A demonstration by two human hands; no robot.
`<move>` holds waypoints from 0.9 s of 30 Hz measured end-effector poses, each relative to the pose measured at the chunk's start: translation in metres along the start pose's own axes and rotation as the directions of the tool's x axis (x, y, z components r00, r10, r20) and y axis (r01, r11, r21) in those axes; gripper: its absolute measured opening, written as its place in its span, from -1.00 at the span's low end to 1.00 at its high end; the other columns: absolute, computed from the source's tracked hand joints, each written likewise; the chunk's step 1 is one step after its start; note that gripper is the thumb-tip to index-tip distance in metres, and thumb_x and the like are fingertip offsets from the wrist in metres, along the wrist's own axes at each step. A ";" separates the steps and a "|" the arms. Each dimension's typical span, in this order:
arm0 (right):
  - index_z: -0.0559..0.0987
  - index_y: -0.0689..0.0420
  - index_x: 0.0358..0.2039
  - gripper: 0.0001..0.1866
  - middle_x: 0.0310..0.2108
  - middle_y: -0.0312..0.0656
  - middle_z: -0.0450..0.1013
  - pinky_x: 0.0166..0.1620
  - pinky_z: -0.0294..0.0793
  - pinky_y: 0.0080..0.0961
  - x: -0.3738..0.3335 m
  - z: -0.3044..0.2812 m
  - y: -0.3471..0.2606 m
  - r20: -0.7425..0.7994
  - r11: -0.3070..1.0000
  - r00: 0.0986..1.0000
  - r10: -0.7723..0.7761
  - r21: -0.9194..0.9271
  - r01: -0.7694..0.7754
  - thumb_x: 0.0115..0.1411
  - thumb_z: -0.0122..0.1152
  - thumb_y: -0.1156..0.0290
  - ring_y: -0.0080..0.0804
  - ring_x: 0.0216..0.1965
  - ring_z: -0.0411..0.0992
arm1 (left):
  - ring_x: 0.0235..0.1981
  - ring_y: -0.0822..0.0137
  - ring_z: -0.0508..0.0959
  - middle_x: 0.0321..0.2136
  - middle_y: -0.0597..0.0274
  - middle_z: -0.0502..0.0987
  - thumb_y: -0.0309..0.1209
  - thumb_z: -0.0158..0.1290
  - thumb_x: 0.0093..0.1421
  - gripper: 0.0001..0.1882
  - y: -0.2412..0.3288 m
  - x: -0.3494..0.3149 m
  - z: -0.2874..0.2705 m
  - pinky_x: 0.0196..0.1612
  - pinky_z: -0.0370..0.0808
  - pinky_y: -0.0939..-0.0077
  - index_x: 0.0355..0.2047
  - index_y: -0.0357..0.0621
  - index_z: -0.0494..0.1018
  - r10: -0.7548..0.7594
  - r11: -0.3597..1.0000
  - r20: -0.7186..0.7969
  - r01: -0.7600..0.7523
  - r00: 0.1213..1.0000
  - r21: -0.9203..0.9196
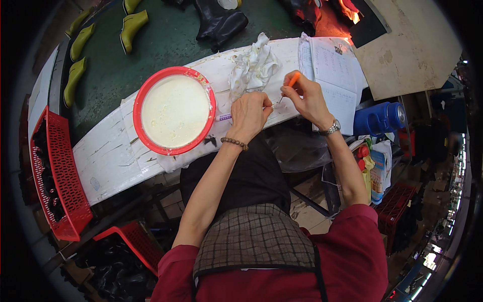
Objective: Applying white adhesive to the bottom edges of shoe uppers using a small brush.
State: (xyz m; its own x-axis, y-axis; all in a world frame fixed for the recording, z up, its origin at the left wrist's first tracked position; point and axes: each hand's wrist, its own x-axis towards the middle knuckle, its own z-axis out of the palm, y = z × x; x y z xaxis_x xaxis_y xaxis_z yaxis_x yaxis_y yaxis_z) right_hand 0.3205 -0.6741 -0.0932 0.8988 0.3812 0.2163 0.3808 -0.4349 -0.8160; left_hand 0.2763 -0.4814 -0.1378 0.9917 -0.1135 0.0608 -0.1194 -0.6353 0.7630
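Note:
My left hand (248, 115) is closed in a pinch above the white work board (113, 163); whatever it holds is too small to make out. Close by on its right, my right hand (309, 102) grips a thin pointed tool with an orange handle (294, 78). The tool's tip points down toward the left fingertips. To the left of my left hand stands a round red basin (137, 118) filled with a creamy white liquid (173, 110), dried bits along its rim. A crumpled white cloth (255, 68) lies just beyond my hands.
An open notebook (334, 65) with a binder clip lies at the right, beside a blue jug (380, 119). Across the green belt stand yellow-green boots (132, 30) and black boots (216, 22). Red crates (63, 176) flank the left side.

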 end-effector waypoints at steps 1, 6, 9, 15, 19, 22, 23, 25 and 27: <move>0.50 0.24 -0.25 -0.86 -0.47 -0.17 0.55 -0.31 0.55 -0.48 0.005 -0.001 -0.006 0.069 1.000 0.998 0.007 -0.017 -0.005 0.33 0.28 0.47 -0.40 -0.45 0.58 | -0.33 0.08 0.70 -0.43 0.13 0.70 -0.36 0.35 0.06 -0.86 0.000 0.000 0.002 -0.27 0.56 0.20 -0.38 -0.11 0.68 0.003 1.000 -0.014 -0.003 1.000 0.010; 0.49 0.23 -0.19 -0.83 -0.45 -0.27 0.54 -0.34 0.58 -0.58 0.040 -0.004 0.015 0.259 0.997 0.963 0.069 -0.060 -0.055 0.37 0.26 0.42 -0.54 -0.44 0.59 | -0.33 0.06 0.70 -0.43 0.13 0.70 -0.38 0.35 0.05 -0.86 -0.002 -0.003 0.007 -0.26 0.56 0.18 -0.38 -0.10 0.69 0.037 0.999 -0.059 -0.036 0.998 0.009; 0.50 0.22 -0.22 -0.85 -0.49 -0.28 0.53 -0.38 0.56 -0.58 0.046 0.001 0.029 0.512 0.936 0.801 0.311 -0.019 -0.351 0.35 0.28 0.45 -0.58 -0.48 0.54 | -0.33 0.05 0.69 -0.40 0.12 0.70 -0.38 0.35 0.05 -0.86 -0.003 -0.005 0.011 -0.27 0.56 0.16 -0.38 -0.11 0.69 0.053 0.999 -0.095 -0.053 0.994 0.007; 0.50 0.23 -0.23 -0.86 -0.45 -0.27 0.54 -0.33 0.61 -0.57 0.009 -0.025 0.003 0.390 0.907 0.868 0.306 0.158 -0.391 0.37 0.26 0.45 -0.55 -0.42 0.58 | -0.31 0.06 0.69 -0.37 0.14 0.69 -0.40 0.36 0.05 -0.84 -0.002 -0.007 0.005 -0.26 0.55 0.18 -0.35 -0.11 0.66 0.066 0.998 -0.101 -0.068 0.993 -0.015; 0.49 0.23 -0.19 -0.85 -0.38 -0.28 0.54 -0.28 0.64 -0.60 -0.025 -0.024 -0.005 0.032 0.905 0.958 0.284 0.322 -0.279 0.35 0.31 0.51 -0.56 -0.37 0.59 | -0.30 0.09 0.68 -0.38 0.19 0.66 -0.43 0.37 0.04 -0.84 0.006 -0.008 0.002 -0.26 0.55 0.20 -0.33 -0.08 0.66 0.067 0.998 -0.088 -0.067 0.994 0.011; 0.47 0.24 -0.13 -0.78 -0.32 -0.28 0.53 -0.21 0.63 -0.63 -0.041 -0.010 0.001 -0.167 0.915 0.964 0.205 0.382 -0.129 0.30 0.35 0.60 -0.60 -0.29 0.58 | -0.31 0.11 0.68 -0.39 0.21 0.65 -0.44 0.37 0.04 -0.84 0.006 -0.006 0.005 -0.27 0.54 0.21 -0.33 -0.06 0.69 0.082 0.996 -0.084 -0.079 0.993 0.040; 0.48 0.24 -0.12 -0.78 -0.32 -0.29 0.53 -0.21 0.63 -0.64 -0.046 -0.006 0.005 -0.201 0.938 0.964 0.173 0.333 -0.098 0.30 0.35 0.59 -0.61 -0.29 0.57 | -0.31 0.12 0.68 -0.40 0.21 0.64 -0.44 0.37 0.03 -0.84 0.005 -0.005 0.006 -0.27 0.54 0.21 -0.32 -0.04 0.71 0.091 0.995 -0.075 -0.087 0.993 0.047; 0.51 0.25 -0.11 -0.78 -0.31 -0.31 0.54 -0.22 0.60 -0.66 -0.052 0.003 0.004 -0.250 0.968 0.960 0.129 0.241 -0.068 0.30 0.36 0.58 -0.64 -0.29 0.55 | -0.31 0.12 0.68 -0.40 0.21 0.64 -0.44 0.37 0.03 -0.83 0.004 -0.003 0.005 -0.27 0.54 0.20 -0.32 -0.04 0.72 0.080 0.996 -0.058 -0.078 0.995 0.040; 0.52 0.25 -0.13 -0.79 -0.32 -0.29 0.54 -0.24 0.60 -0.63 -0.054 0.006 0.005 -0.260 0.986 0.961 0.095 0.159 -0.055 0.29 0.37 0.58 -0.62 -0.31 0.55 | -0.31 0.11 0.68 -0.40 0.22 0.64 -0.44 0.37 0.03 -0.83 0.004 -0.001 0.005 -0.27 0.53 0.20 -0.31 -0.03 0.73 0.072 0.997 -0.040 -0.071 0.997 0.032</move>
State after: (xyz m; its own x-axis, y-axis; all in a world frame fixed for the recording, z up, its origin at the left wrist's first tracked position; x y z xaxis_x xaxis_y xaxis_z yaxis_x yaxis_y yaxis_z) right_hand 0.2723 -0.6916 -0.1124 0.9564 0.1130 0.2692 0.2916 -0.3196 -0.9016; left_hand 0.2743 -0.4872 -0.1379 0.9816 -0.1288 0.1411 -0.1910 -0.6501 0.7355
